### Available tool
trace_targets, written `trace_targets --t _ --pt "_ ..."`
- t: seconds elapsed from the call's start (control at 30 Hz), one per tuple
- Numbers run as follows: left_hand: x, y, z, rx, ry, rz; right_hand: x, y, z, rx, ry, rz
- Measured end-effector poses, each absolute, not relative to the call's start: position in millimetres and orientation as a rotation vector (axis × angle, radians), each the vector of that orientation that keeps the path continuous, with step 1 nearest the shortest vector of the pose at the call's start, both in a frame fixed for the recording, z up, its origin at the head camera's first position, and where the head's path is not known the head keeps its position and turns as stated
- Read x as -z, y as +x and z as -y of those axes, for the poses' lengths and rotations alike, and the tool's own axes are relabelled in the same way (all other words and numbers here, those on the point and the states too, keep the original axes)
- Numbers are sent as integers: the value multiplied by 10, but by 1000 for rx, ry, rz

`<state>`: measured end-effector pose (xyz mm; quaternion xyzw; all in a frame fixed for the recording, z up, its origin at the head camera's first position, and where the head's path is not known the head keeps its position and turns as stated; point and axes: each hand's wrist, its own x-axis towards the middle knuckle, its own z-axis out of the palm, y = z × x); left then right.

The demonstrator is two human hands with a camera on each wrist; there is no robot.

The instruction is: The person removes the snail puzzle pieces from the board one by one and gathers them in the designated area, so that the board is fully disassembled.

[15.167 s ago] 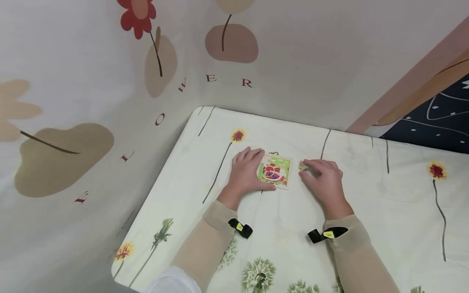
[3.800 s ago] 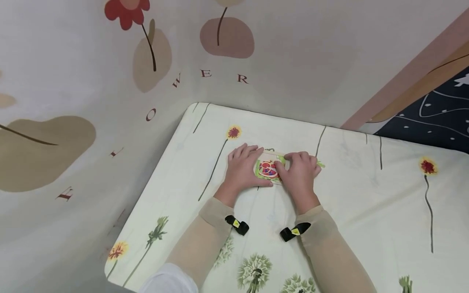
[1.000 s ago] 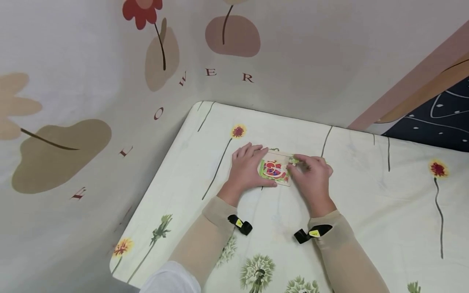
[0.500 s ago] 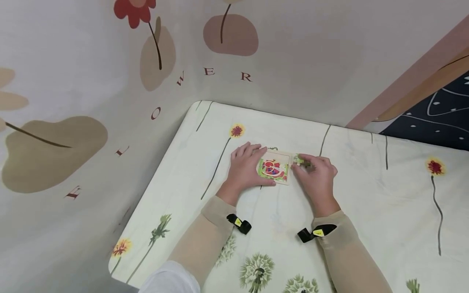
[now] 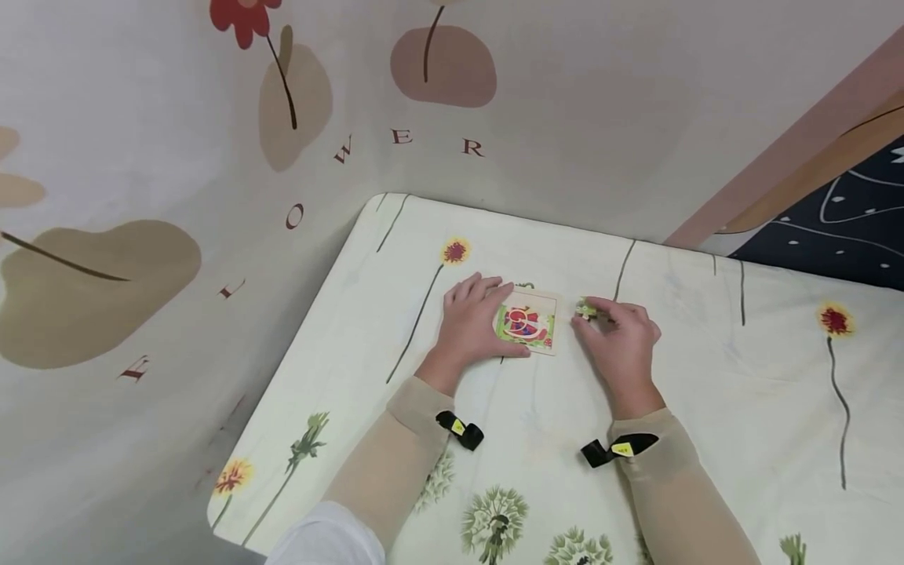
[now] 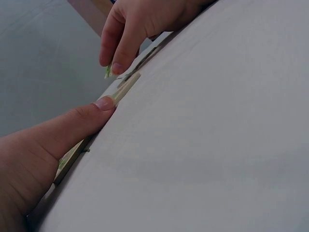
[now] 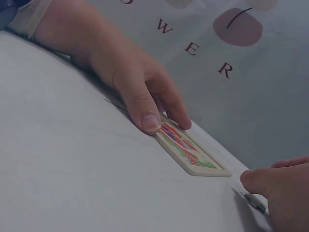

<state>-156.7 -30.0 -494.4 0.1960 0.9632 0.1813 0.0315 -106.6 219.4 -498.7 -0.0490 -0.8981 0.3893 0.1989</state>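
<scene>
My left hand holds a small square wooden puzzle board flat on the table, its thumb along the near edge and its fingers at the far left corner. A red, purple and green picture fills the board's lower part, and its upper strip shows bare wood. Right of the board, my right hand pinches a green puzzle piece between thumb and index finger. The left wrist view shows this green piece just above the tabletop. Beneath the right hand, another small puzzle piece lies on the table.
A pale cloth printed with flowers covers the table. Behind and to the left hangs a wall cloth with letters and flower shapes. A small curled green thing shows at the board's far edge.
Over the last second my right hand has drawn away to the right from the board's edge, carrying the green puzzle piece. The left hand stays on the board.
</scene>
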Motion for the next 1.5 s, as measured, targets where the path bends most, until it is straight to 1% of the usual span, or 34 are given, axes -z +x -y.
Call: trace_targets --t 0.8,1.1,1.5 --pt "4972 -1545 301 -609 613 -2961 5021 -999 -2439 -1111 -213 2459" --pt "4998 -1553 297 -615 612 -2963 5027 -976 -2497 -1185 -260 2444" --pt "5028 -1543 295 -623 618 -2972 5068 -940 -2620 -1140 -297 2421"
